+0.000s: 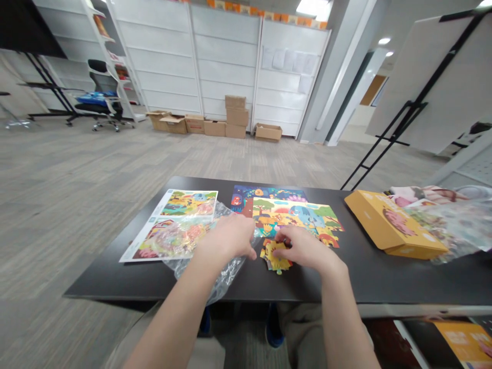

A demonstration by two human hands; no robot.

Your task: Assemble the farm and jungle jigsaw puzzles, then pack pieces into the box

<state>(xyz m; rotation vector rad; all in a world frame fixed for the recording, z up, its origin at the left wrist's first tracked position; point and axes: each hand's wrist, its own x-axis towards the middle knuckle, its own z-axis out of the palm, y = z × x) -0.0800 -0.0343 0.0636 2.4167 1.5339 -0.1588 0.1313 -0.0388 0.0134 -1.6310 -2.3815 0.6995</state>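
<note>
A nearly whole jigsaw puzzle with a blue elephant lies flat, its lower right edge uneven. In front of it sits a small pile of loose puzzle pieces, a yellow one on top. My right hand is at this pile, thumb and fingertips closed on a yellow puzzle piece. Over a crumpled clear plastic bag hovers my left hand, thumb apart from the fingers and nothing visible in it. Its fingertips are near the puzzle's left edge. The bag partly covers a printed picture sheet.
Behind the elephant puzzle lies a dark blue puzzle, partly overlapped. A yellow box stands on the dark table at right, beside clear plastic packaging. Cardboard boxes line the far wall. A whiteboard stand rises at right.
</note>
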